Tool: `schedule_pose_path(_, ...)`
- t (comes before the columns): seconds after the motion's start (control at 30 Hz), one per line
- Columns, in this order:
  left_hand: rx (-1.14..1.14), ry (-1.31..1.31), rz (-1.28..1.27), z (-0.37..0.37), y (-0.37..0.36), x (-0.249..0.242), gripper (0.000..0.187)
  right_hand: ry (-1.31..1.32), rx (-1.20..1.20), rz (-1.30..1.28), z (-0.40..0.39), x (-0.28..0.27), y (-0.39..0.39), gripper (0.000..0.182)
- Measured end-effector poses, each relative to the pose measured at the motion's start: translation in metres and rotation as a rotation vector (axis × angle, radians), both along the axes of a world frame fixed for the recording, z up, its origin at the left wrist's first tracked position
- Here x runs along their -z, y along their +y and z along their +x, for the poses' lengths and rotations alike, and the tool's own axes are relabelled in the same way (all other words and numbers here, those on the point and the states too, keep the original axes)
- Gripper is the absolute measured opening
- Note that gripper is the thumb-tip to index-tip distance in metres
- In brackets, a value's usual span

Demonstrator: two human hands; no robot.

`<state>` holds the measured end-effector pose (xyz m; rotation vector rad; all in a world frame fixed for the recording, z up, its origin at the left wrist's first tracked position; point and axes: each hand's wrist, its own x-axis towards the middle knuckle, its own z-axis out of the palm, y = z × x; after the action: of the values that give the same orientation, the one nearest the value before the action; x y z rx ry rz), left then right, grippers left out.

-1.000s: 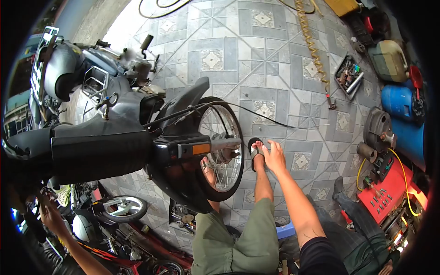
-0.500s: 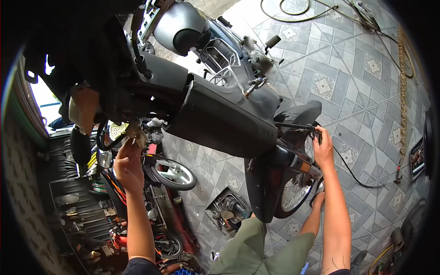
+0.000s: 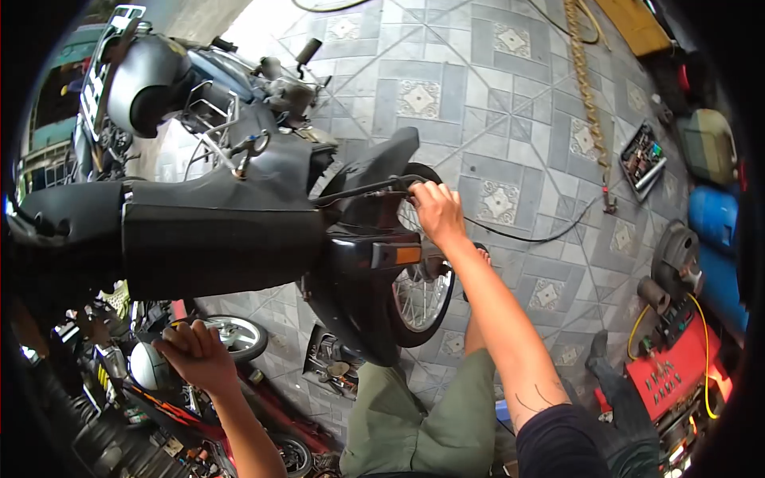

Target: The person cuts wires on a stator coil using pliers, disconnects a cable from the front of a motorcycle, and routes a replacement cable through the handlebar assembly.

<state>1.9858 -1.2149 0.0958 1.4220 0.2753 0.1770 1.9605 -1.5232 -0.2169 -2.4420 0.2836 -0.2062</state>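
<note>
My right hand (image 3: 440, 213) is closed around the end of a thin black hose (image 3: 358, 191), beside the spoked wheel (image 3: 424, 299) of a black motorcycle (image 3: 223, 247). From this hand a black line (image 3: 530, 240) trails across the floor to the right. Below the motorcycle's long dark body panel is my left hand (image 3: 195, 357), raised with its fingers curled. Whatever it may hold is hidden. An orange reflector (image 3: 408, 255) sits just below my right hand.
A second motorcycle with a silver helmet (image 3: 151, 80) stands at the upper left. A tool tray (image 3: 315, 366) lies on the tiles near my knees. Rightward are a coiled yellow hose (image 3: 586, 103), a parts tray (image 3: 644, 159), a blue tank (image 3: 712, 215) and a red tool stand (image 3: 669, 370).
My view has swung to the right. My left hand has come away from the motorcycle's underside and lowered, fingers curled. My right hand keeps its hold beside the wheel.
</note>
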Motion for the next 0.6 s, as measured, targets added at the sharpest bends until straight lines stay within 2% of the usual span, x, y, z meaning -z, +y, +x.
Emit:
schedule_pose_path(0.07, 0.116, -0.058, -0.132, 0.003, -0.013, -0.001, 0.044, 0.032, 0.005, -0.048, -0.004, 0.004, -0.003, 0.012)
schedule_pose_path(0.2, 0.144, -0.037, -0.255, 0.011, -0.017, -0.013, 0.045, 0.065, 0.013, -0.127, -0.003, 0.008, -0.006, 0.008)
schedule_pose_path(0.3, 0.043, 0.033, -0.165, 0.02, -0.024, -0.025, 0.043, 0.059, 0.029, -0.139, -0.002, 0.007, -0.01, 0.002)
schedule_pose_path(0.37, -0.012, 0.066, -0.114, 0.023, -0.018, -0.027, 0.042, 0.165, -0.009, -0.132, -0.002, 0.006, -0.013, 0.01)
schedule_pose_path(0.43, 0.129, -0.005, -0.093, 0.026, -0.002, -0.03, 0.038, 0.219, -0.027, -0.127, -0.005, 0.005, -0.016, 0.014)
schedule_pose_path(0.5, 0.2, -0.04, -0.081, 0.023, 0.007, -0.032, 0.037, 0.168, 0.059, -0.027, -0.019, 0.013, -0.019, 0.028)
schedule_pose_path(0.53, 0.102, -0.013, -0.031, 0.021, 0.01, -0.032, 0.033, 0.143, 0.102, 0.023, -0.028, 0.015, -0.022, 0.035)
schedule_pose_path(0.57, 0.007, 0.013, 0.018, 0.019, 0.013, -0.032, 0.031, 0.144, 0.105, 0.022, -0.041, 0.017, -0.026, 0.035)
schedule_pose_path(0.6, -0.089, 0.037, 0.065, 0.02, 0.015, -0.031, 0.03, 0.264, 0.155, 0.052, -0.059, 0.02, -0.031, 0.042)
